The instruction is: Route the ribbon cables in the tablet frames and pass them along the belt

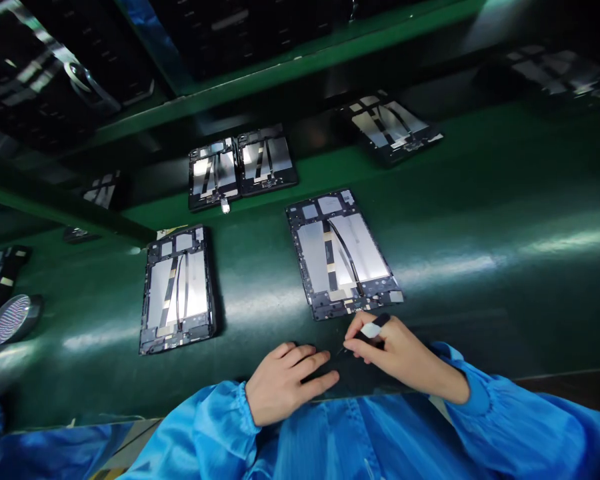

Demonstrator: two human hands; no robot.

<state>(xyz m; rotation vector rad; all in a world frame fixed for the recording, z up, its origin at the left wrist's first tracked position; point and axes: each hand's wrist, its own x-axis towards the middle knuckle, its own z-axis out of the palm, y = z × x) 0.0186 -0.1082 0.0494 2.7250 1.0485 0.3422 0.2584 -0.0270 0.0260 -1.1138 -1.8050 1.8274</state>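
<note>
My left hand [291, 381] lies palm down near the bench's front edge, fingers spread, with nothing in it. Just right of it, my right hand [387, 348] is closed in a pinch around a thin pointed tool [342, 350], its tip facing left; the fingers hide most of it. A black and white piece [375, 327] shows at the index finger; I cannot tell whether it belongs to the tool. Directly beyond my right hand lies an opened tablet [367, 247], with silver plates and dark ribbon cables exposed. A second opened tablet [194, 283] rests farther left, apart from both hands.
Two more tablets [213, 172] sit side by side at the back, and another tablet [387, 127] lies back right. A round dotted object [11, 321] stands at far left. A green post [75, 207] and shelf edge [290, 73] border the green bench [485, 220].
</note>
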